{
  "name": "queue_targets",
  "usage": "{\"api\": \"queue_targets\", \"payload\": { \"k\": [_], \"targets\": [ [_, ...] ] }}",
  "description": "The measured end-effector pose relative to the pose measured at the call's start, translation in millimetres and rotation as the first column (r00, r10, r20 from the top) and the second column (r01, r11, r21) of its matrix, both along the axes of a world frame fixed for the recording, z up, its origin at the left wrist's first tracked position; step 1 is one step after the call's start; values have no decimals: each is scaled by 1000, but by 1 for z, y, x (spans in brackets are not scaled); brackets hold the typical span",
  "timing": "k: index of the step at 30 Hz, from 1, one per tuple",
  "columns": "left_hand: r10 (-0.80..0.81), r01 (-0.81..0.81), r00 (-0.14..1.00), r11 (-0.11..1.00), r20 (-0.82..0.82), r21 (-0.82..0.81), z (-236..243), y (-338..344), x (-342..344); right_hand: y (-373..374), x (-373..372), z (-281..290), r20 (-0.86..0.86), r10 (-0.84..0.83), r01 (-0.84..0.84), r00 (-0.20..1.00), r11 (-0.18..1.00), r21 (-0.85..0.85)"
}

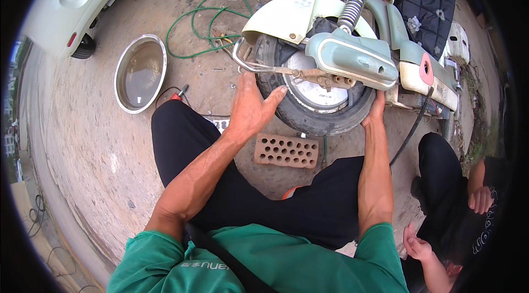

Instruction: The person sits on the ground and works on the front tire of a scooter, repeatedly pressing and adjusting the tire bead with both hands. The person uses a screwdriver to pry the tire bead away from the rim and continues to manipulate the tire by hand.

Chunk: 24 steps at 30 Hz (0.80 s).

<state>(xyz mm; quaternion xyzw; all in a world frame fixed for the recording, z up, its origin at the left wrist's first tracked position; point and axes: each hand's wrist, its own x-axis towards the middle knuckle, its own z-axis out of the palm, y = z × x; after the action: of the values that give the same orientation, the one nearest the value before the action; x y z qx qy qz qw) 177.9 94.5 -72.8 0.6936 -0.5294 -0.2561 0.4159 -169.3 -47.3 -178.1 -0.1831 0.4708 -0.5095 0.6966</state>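
Observation:
A scooter's wheel with a dark, dusty tire (322,122) hangs under a pale fender (275,20) and a coil-spring shock (352,6). A grey-green side cover (352,58) partly hides the hub. My left hand (250,103) grips the tire's left side, thumb on the sidewall and fingers beside a bent metal bar (259,67). My right hand (373,111) holds the tire's right side, its fingers partly hidden behind the rubber. Below the wheel, between my knees, lies a perforated brick (285,149).
A steel basin of murky water (138,72) sits left, below a white car (66,1). A green hose (195,20) coils behind. A dark cable (413,130) runs down at right. Another person (446,177) sits close at lower right, both hands visible.

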Motion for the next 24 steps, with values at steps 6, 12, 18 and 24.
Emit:
{"api": "queue_targets", "payload": {
  "k": [6,12,18,24],
  "targets": [
    [47,255,661,925,-749,283,52,10,-26,8,1,19,9,10,-10,1000,1000,12],
    [-96,192,83,978,-992,-79,11,-28,-40,9,6,22,11,47,-47,999,999,-2],
    [-203,73,-17,976,-979,-204,10,-45,-56,8,6,21,11,43,-43,999,999,-11],
    [-142,87,65,987,-988,-136,1,-52,-57,9,7,23,8,3,-3,1000,999,38]
  ]
}}
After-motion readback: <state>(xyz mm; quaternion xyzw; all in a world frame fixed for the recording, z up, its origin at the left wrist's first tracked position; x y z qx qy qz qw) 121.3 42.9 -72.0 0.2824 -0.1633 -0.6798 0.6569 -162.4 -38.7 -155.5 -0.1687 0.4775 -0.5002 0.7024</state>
